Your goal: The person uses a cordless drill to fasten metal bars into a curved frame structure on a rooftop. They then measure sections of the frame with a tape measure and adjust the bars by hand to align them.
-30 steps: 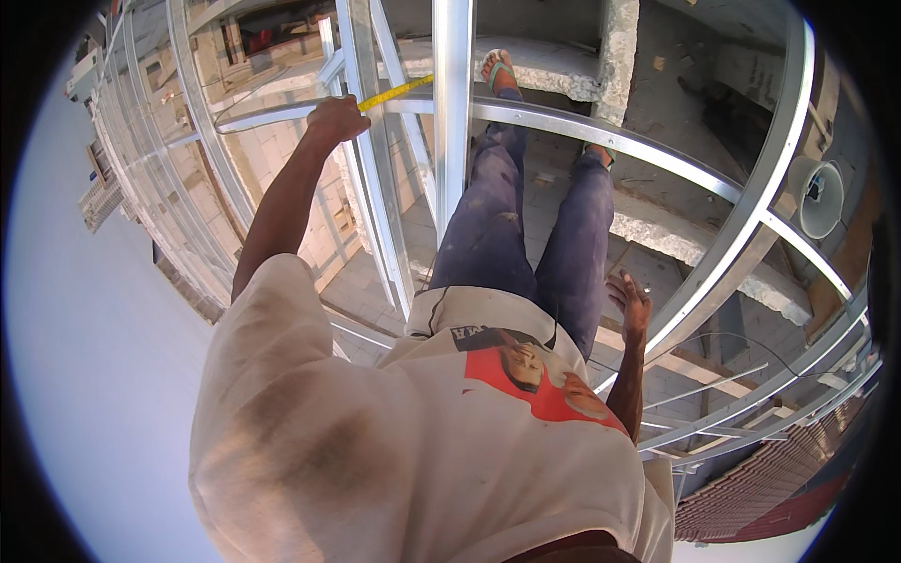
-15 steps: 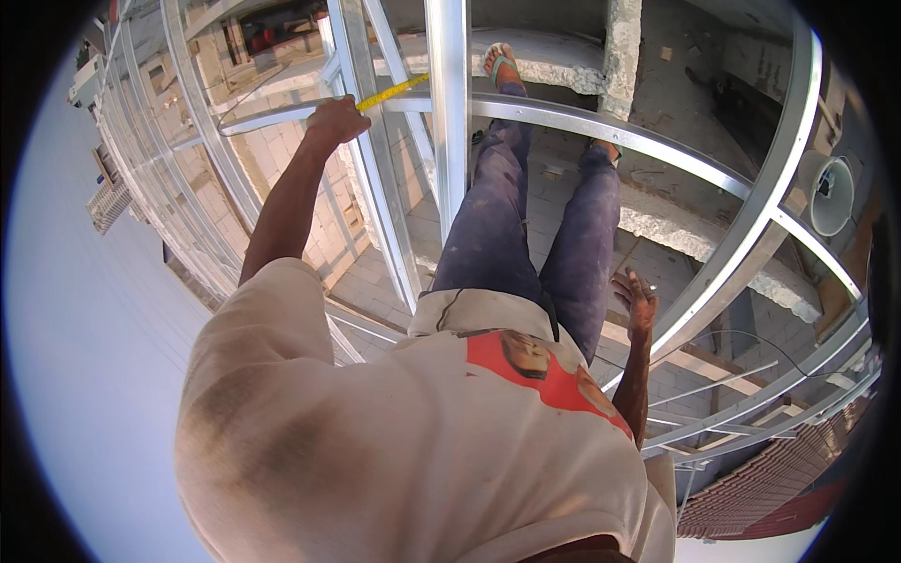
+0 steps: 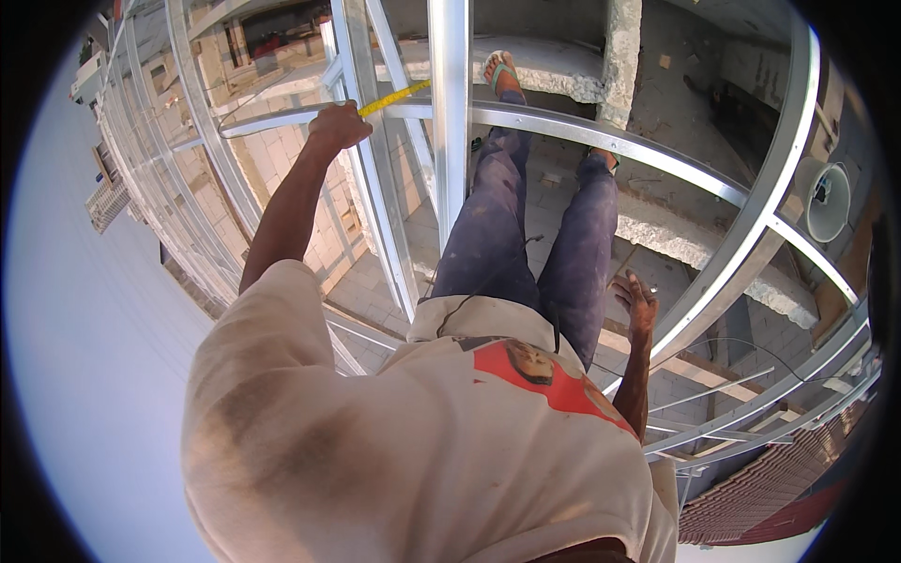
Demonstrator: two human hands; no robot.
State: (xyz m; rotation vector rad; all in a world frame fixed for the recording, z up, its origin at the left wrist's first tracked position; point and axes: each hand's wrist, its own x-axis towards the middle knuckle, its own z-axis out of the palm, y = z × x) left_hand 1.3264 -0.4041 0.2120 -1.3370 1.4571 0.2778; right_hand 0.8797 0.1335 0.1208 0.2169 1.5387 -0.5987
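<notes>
My left hand (image 3: 340,125) is closed at the end of a yellow tape measure (image 3: 394,97), most of its case hidden in my fist. The blade runs right and slightly away from me to an upright metal stud (image 3: 450,113). Under the hand passes a horizontal metal rail (image 3: 272,120), and another upright stud (image 3: 371,169) stands just right of the fist. My right hand (image 3: 638,298) hangs beside my right thigh, fingers loosely bent and apart. A small pale spot shows at its fingers, too small to make out.
A curved-looking metal frame member (image 3: 751,244) rises at my right, with a grey horn-shaped object (image 3: 828,202) beyond it. Rough concrete beams (image 3: 671,235) cross below. My sandalled feet (image 3: 502,70) are on or near them. Roof tiles (image 3: 760,488) lie lower right.
My view has shifted slightly, and my legs and shirt sit a little differently. The left hand keeps its hold on the tape measure; the right hand hangs almost unmoved.
</notes>
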